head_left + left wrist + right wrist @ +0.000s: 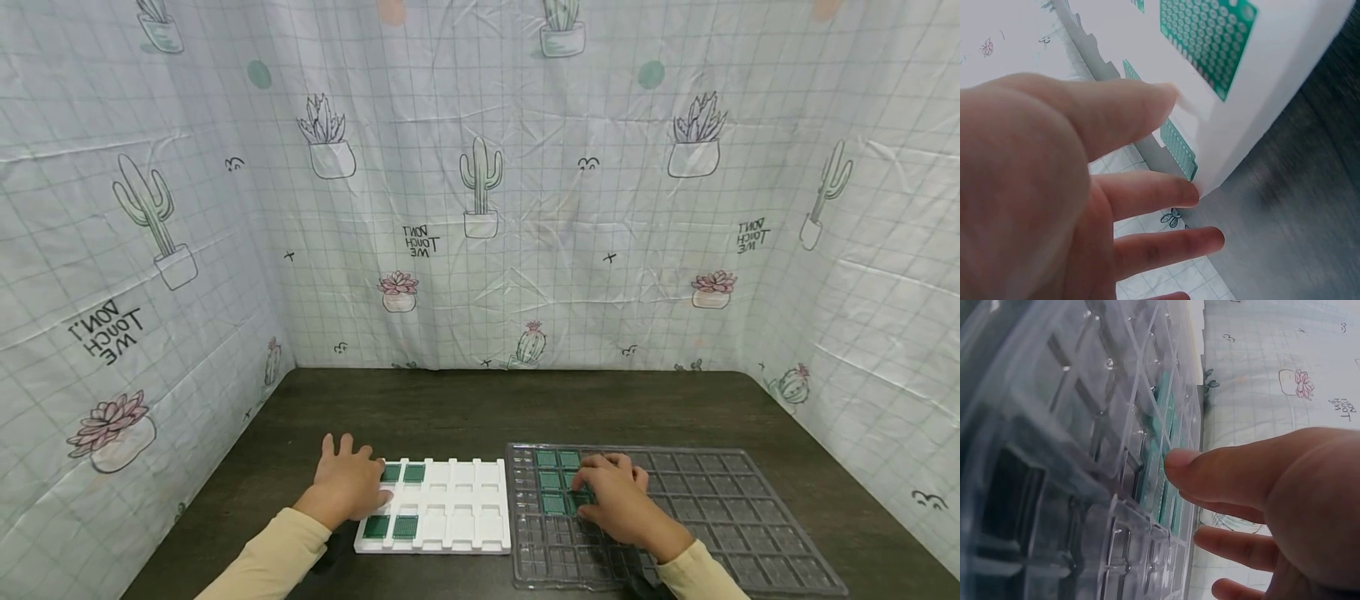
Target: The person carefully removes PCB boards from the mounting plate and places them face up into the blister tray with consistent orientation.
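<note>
Left hand [347,485]: fingers spread, at left edge of white tray [432,547]
Right hand [618,502]: right of tray, bent over green boards [551,481]; grip unclear

**Gloss set against matt**

Clear, glossy plastic is seen in the right tray [712,487]. The left tray [480,547] is finished in smooth, matt white. The green boards [1205,37] are dotted with a pale, metallic-looking finish. A dark, wood-like grain is shown by the tabletop [480,404]. Creased cloth is shown in the backdrop [420,117], and matt cloth in the sleeves [281,542].
</note>
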Action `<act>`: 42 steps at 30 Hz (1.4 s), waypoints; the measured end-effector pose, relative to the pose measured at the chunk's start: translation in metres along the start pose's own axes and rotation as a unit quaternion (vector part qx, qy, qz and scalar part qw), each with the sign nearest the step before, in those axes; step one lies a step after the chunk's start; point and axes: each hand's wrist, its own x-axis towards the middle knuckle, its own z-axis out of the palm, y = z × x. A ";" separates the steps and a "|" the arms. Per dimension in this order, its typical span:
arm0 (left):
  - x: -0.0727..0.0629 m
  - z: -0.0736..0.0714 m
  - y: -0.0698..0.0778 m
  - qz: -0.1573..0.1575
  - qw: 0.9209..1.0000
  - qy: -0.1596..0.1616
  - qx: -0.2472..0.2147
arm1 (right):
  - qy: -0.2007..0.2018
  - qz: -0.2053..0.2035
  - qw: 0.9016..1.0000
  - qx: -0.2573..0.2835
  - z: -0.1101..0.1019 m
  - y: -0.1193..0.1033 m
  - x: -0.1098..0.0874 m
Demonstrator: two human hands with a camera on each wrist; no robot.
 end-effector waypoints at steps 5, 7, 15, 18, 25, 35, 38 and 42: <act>-0.001 0.000 0.000 -0.001 1.000 0.007 0.002 | 0.001 0.003 1.000 0.002 -0.001 -0.003 0.001; -0.001 0.000 0.000 -0.001 1.000 0.007 0.001 | 0.002 0.004 1.000 0.000 -0.001 -0.004 0.001; -0.001 0.000 0.000 -0.004 1.000 0.003 -0.003 | 0.002 0.000 1.000 0.009 0.002 -0.012 0.002; -0.001 -0.001 0.000 -0.007 1.000 -0.006 -0.006 | 0.004 -0.009 1.000 0.014 0.004 -0.016 0.002; -0.002 -0.002 0.000 -0.008 1.000 0.000 -0.006 | 0.008 -0.022 0.999 0.026 0.005 -0.023 0.004; 0.000 0.000 0.000 -0.006 1.000 0.002 -0.010 | 0.007 -0.023 1.000 0.020 0.009 -0.032 0.010; 0.001 0.000 -0.001 -0.006 1.000 0.001 -0.013 | 0.001 -0.023 1.000 0.014 0.010 -0.034 0.012; 0.001 0.001 -0.002 -0.007 1.000 -0.004 -0.014 | -0.006 -0.028 0.999 0.017 0.011 -0.038 0.014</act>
